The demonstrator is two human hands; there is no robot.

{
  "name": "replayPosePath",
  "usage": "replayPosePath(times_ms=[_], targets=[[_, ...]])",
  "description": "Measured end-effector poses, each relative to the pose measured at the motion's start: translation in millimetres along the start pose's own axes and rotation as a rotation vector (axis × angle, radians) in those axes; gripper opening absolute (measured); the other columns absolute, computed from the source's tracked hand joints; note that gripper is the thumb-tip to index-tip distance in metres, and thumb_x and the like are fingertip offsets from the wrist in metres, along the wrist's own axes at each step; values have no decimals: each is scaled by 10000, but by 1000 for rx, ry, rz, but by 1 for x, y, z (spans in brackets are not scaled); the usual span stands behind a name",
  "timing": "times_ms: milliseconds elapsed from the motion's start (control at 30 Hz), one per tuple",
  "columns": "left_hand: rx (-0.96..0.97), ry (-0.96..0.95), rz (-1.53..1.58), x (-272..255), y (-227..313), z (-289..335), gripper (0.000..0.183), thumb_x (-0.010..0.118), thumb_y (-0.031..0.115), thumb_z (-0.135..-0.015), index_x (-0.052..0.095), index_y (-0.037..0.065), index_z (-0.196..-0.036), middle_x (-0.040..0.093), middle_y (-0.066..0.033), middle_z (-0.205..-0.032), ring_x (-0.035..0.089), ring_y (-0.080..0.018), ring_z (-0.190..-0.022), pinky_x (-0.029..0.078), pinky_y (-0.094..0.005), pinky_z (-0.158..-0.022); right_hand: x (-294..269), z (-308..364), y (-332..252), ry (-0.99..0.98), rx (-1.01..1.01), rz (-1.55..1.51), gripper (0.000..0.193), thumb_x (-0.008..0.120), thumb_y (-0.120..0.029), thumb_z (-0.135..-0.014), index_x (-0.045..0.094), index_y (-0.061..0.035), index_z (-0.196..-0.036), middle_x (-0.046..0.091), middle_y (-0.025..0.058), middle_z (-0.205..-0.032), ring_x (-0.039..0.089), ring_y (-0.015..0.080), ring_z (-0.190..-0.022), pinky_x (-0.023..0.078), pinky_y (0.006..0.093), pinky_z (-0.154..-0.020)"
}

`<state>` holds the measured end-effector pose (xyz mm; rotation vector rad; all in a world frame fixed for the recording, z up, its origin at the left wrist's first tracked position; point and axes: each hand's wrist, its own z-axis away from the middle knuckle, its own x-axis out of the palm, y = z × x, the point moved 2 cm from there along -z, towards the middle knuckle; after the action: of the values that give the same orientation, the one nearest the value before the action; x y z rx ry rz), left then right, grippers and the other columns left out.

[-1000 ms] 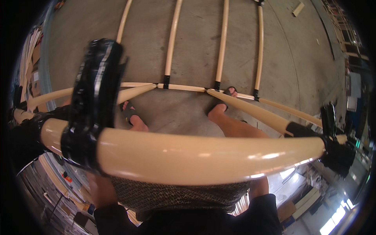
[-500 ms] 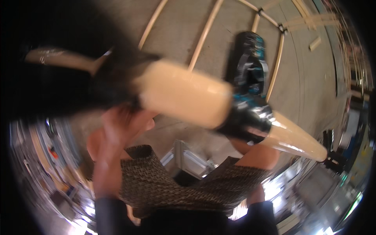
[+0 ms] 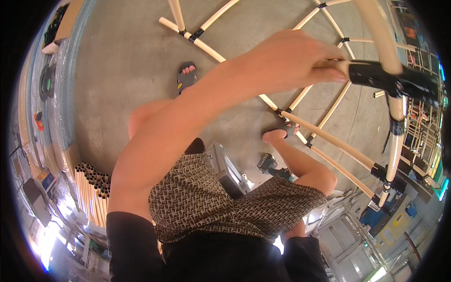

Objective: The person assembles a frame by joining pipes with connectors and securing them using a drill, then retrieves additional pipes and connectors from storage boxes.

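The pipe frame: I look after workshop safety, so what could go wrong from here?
The left hand is right at the black joint, so it might get pinched if the pipe frame shifts. The right sandal is close to a floor pipe; bare toes could be stubbed. The power tool near the right leg might be tripped over.

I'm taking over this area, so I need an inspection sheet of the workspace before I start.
Surface: grey floor, lightly marked.
Job's things: tan pipe frame, black wrapping at several joints.
Clutter: black power tool near the person's right leg.
Hands: left hand at a black-wrapped joint, whether gripping is unclear; right hand not in view.
Cables: nothing seen.
Surroundings: cardboard box at upper left, stack of tan pipes at lower left.
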<state>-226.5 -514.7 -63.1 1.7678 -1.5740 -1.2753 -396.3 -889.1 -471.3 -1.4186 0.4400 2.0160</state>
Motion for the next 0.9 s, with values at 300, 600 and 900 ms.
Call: replayPosePath(times_ms=[300, 600, 900], targets=[[-131, -161, 159, 19, -2, -12, 420, 679, 353, -957, 649, 124, -1308, 743, -110, -1075, 715, -244, -977, 546, -357, -875, -27, 17, 31, -97, -24, -71, 666, 762, -405, -747, 508, -94, -1279, 573, 130, -1170, 563, 347, -1039, 458, 451, -898], [-491, 78, -338, -50, -25, -11, 487, 623, 366, -1011, 632, -40, -1279, 673, -149, -1204, 657, -169, -1014, 604, -343, -863, -95, 81, 269, 61, 140, -260, 695, 873, -461, -661, 616, -89, -1188, 694, 167, -1034, 673, 402, -912, 538, 502, -820], [-583, 322, -482, -62, -27, -27, 561, 641, 436, -985, 626, -41, -1279, 684, -144, -1139, 685, -211, -1012, 622, -330, -828, -105, 108, 292, -128, 496, -355, 624, 784, -343, -739, 577, -1, -1218, 693, 222, -1143, 668, 409, -1064, 534, 489, -857]])
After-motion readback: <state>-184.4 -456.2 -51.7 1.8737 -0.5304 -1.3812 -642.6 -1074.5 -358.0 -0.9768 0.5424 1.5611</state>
